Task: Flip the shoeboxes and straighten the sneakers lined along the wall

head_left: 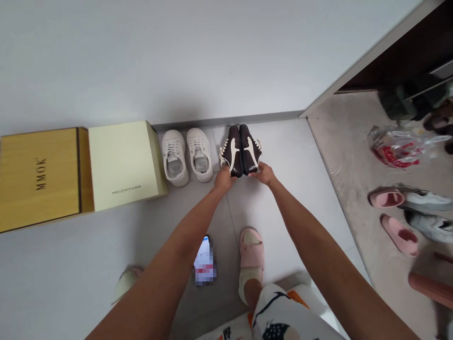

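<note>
Two dark brown sneakers with cream stripes and laces are pressed side by side near the wall, turned so their sides face each other. My left hand grips the heel end of the left brown sneaker. The heel end of the right brown sneaker is in my right hand. Both hands have their fingers closed around the heels, partly hidden by the shoes. Just left of them stands a pair of white lace-up sneakers, the nearer one beside its mate, toes toward the wall.
A cream shoebox and a yellow shoebox line the wall at left. A phone lies on the tiled floor between my feet, one in a pink slipper. Rightward are pink clogs, grey shoes and a plastic bag.
</note>
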The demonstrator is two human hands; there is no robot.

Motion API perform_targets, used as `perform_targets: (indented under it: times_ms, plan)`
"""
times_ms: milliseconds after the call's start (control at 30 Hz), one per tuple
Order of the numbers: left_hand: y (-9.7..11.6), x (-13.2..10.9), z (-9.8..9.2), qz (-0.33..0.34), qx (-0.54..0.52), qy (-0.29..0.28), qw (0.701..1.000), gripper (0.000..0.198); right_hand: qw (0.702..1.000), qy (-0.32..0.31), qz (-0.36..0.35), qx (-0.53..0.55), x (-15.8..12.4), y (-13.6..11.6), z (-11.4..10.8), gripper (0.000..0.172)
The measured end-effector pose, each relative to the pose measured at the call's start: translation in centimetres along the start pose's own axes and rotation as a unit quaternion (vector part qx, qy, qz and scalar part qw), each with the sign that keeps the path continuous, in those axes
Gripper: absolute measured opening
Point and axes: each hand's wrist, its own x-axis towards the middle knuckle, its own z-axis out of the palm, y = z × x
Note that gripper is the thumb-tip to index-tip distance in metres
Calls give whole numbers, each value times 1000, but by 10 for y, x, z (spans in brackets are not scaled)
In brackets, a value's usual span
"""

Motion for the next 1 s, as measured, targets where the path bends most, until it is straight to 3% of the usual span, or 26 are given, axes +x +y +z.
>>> perform_targets:
  times_ms: [167, 300, 400, 633, 1000]
  plan:
    - [11, 0, -22, 38, 90, -35, 995, 33, 989, -14, -60, -137, 6, -11, -11, 22]
    - [31, 1, -32, 52, 167, -43, 984, 31, 955, -16, -84, -283, 7, -30, -14, 22]
    - [40, 4, -37, 56, 192, -37, 979, 31, 936, -30, -102, -335, 6, -46, -12, 23]
    - [38, 6, -45, 55, 221, -17, 974, 41, 923, -58, -98, -368, 8, -70, -8, 28]
    - [30, 12, -42, 88, 209, 11, 974, 38, 930, -34, -102, -351, 14, -71, 1, 29]
